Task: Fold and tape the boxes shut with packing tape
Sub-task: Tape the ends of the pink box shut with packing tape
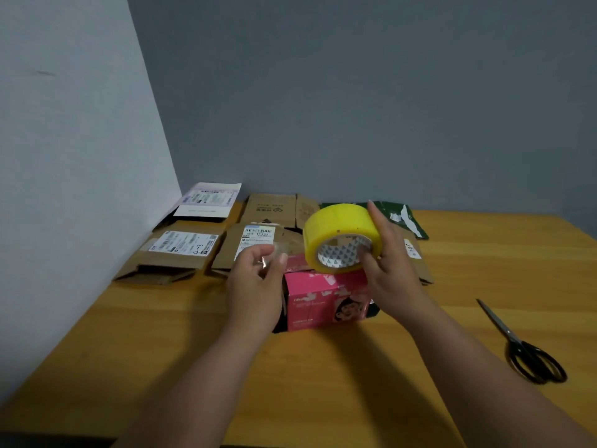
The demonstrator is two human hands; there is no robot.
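Head view only. Landmark: small pink printed cardboard box (326,299), sitting on the yellow wooden table (323,383) just ahead of both forearms. Right hand (392,263) grips the fat roll of yellow packing tape (339,237), fingers curled through the core and over the rim; the roll is tilted, right over the pink box's top far edge, touching or nearly, can't tell. Left hand (258,279) sits just left of the pink box, thumb and fingertips pinching the free end of a clear tape strip (277,250) drawn off the roll. Strip is hard to see; can't confirm it's stuck to the box anywhere. Pink box looks folded closed on top; its left end is dark and hidden behind the left hand, so flap state there unknown. Behind the pink box, against the wall: a row of flattened brown cardboard boxes with shipping labels (181,250), none erected, no fresh tape visible. Black-handled scissors (529,347) lie closed, well right of the pink box, untouched. My read: early in the job, first box mid-taping. Left to do: lay and cut this strip, then fold and tape the whole back row.
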